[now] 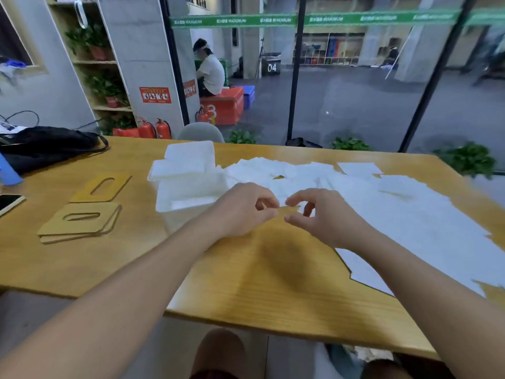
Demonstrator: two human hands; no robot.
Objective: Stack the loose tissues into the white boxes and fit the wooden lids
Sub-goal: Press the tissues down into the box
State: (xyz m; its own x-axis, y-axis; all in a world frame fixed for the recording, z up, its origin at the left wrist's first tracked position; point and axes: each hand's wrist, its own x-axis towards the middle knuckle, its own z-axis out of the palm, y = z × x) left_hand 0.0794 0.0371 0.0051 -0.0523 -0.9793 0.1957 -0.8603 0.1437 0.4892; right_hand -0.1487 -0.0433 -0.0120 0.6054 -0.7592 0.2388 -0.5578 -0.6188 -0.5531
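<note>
Tissues [410,214] mostly loose beyond and right of curled fingers, left hand [243,209] and right hand [325,217] hovering, grip unclear; white boxes [188,192] just left, open, partly filled at best; wooden lids [82,214] farther left, unfitted.

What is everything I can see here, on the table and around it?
Loose white paper tissues: many, spread over the table's right half.
White plastic boxes: at least two, table centre, one behind the other.
Slotted wooden lids: a few, tan, left of the boxes, some stacked.
Black bag: one, far left.
Phone: one, left edge.
Wooden table: one, yellow-brown.
Red fire extinguishers: several, floor behind.
Seated person: one, background.
Left hand; right hand: fingers curled near the tissues' edge; grip unclear.
</note>
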